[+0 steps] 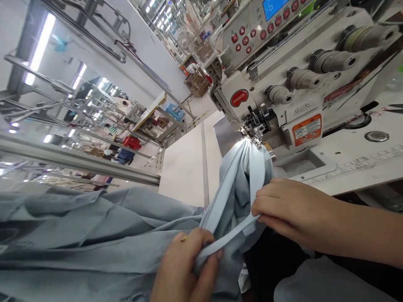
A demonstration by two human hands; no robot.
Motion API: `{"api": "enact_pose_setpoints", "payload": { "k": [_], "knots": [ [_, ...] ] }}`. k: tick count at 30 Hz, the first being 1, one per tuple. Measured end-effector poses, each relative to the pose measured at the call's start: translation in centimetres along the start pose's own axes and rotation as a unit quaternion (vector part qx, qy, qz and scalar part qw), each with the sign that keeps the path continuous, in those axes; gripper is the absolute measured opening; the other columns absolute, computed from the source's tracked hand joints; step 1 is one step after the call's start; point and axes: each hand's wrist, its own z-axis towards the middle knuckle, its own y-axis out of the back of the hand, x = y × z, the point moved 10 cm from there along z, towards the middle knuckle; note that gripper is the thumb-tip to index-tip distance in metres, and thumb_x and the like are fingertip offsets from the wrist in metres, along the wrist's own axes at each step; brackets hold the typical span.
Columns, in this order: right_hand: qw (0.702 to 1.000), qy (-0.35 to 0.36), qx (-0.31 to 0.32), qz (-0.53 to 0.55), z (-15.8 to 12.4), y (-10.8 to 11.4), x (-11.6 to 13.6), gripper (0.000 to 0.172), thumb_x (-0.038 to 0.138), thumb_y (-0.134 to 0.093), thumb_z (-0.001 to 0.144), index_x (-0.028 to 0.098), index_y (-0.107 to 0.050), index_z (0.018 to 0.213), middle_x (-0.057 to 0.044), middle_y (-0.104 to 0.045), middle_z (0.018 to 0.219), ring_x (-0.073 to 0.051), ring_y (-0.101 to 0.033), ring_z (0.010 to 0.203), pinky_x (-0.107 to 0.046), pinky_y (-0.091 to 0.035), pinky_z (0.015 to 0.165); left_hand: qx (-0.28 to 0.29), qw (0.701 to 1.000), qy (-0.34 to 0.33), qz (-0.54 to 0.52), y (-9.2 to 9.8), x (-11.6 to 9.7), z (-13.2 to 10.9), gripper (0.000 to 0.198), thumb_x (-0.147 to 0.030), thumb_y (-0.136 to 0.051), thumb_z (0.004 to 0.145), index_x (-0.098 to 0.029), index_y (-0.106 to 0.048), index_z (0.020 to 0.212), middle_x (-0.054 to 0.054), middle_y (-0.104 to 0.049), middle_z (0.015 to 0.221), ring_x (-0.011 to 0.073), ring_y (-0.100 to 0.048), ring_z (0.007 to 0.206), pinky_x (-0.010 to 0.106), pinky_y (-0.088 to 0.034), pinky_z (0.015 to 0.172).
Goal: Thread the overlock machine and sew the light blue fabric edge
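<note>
Light blue fabric (pixel 103 239) spreads from the left and gathers up to the presser foot (pixel 253 136) of a white overlock sewing machine (pixel 270 100). A narrow band (pixel 231 238) of the same fabric stretches between my two hands. My left hand (pixel 189 264), at the bottom middle, pinches the band between thumb and fingers. On the right, my right hand (pixel 280 205) grips the band's edge just below the machine, fingers closed. The band runs on upward from there to the lit foot. Folds hide the needle and part of the fabric's underside.
A white table (pixel 182 167) extends left of the machine. Thread tension knobs (pixel 305 77) and a control panel (pixel 252 33) sit on the machine. A metal rail (pixel 78 157) crosses the left side. Further machines and tables stand in the background.
</note>
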Motion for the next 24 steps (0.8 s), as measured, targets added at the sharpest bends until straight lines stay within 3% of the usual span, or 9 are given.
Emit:
{"api": "enact_pose_setpoints", "payload": {
  "k": [5, 11, 13, 15, 17, 21, 24],
  "knots": [
    [0.999, -0.027, 0.026, -0.016, -0.2, 0.0, -0.3, 0.018, 0.013, -0.045, 0.09, 0.02, -0.058, 0.079, 0.0, -0.062, 0.077, -0.018, -0.053, 0.07, -0.031, -0.034, 0.064, 0.035, 0.997, -0.07, 0.019, -0.2, -1.6, 0.4, 0.022, -0.019, -0.042, 0.094, -0.024, -0.055, 0.077, -0.006, -0.059, 0.066, 0.0117, -0.056, 0.062, 0.022, -0.041, 0.058],
    [0.999, -0.039, 0.028, -0.021, -0.3, 0.2, 0.0, 0.019, 0.012, -0.045, 0.089, 0.02, -0.056, 0.076, 0.0, -0.062, 0.075, -0.018, -0.052, 0.069, -0.031, -0.032, 0.064, -0.013, 0.993, -0.11, 0.032, 0.0, -2.3, 0.9, 0.034, -0.024, -0.038, 0.099, -0.022, -0.042, 0.066, -0.006, -0.049, 0.057, 0.0096, -0.052, 0.054, 0.02, -0.039, 0.051],
    [0.999, -0.04, 0.028, -0.019, -0.4, 0.3, 0.0, 0.019, 0.013, -0.044, 0.09, 0.02, -0.056, 0.076, 0.0, -0.062, 0.076, -0.018, -0.052, 0.07, -0.032, -0.033, 0.065, -0.024, 0.995, -0.1, 0.015, 0.1, -2.1, 1.0, 0.027, -0.025, -0.037, 0.1, -0.023, -0.049, 0.076, -0.007, -0.053, 0.061, 0.0085, -0.055, 0.056, 0.019, -0.042, 0.052],
    [0.999, -0.039, 0.028, -0.013, -0.5, 0.6, 0.0, 0.02, 0.012, -0.043, 0.09, 0.019, -0.056, 0.077, 0.0, -0.062, 0.076, -0.018, -0.052, 0.07, -0.031, -0.033, 0.065, -0.037, 0.994, -0.102, 0.018, 0.4, -2.2, 0.9, 0.016, -0.023, -0.038, 0.1, -0.025, -0.055, 0.099, -0.006, -0.063, 0.077, 0.0074, -0.063, 0.068, 0.016, -0.047, 0.061],
    [0.999, -0.038, 0.029, -0.005, -0.6, 0.9, 0.0, 0.02, 0.012, -0.043, 0.091, 0.019, -0.056, 0.078, 0.0, -0.061, 0.075, -0.017, -0.052, 0.069, -0.03, -0.033, 0.063, -0.047, 0.989, -0.135, 0.028, 0.7, -2.9, 0.6, 0.023, -0.018, -0.038, 0.098, -0.027, -0.052, 0.115, -0.005, -0.066, 0.09, 0.007, -0.065, 0.079, 0.015, -0.048, 0.071],
    [0.998, -0.036, 0.042, -0.005, -0.9, 1.2, 0.0, 0.017, 0.014, -0.046, 0.092, 0.019, -0.056, 0.079, 0.001, -0.061, 0.075, -0.017, -0.052, 0.07, -0.03, -0.033, 0.064, 0.017, 0.984, -0.176, 0.03, -0.4, -3.9, 0.3, 0.016, -0.018, -0.042, 0.094, -0.027, -0.053, 0.101, -0.006, -0.061, 0.079, 0.0098, -0.061, 0.071, 0.02, -0.047, 0.066],
    [0.998, -0.035, 0.046, -0.005, -1.1, 1.2, 0.0, 0.017, 0.014, -0.047, 0.092, 0.019, -0.055, 0.079, 0.001, -0.06, 0.075, -0.016, -0.053, 0.069, -0.03, -0.033, 0.064, 0.004, 0.98, -0.192, 0.047, -0.5, -4.2, 0.2, 0.012, -0.034, -0.053, 0.091, -0.025, -0.052, 0.099, -0.003, -0.06, 0.08, 0.0142, -0.06, 0.069, 0.026, -0.047, 0.06]
  ]
}}
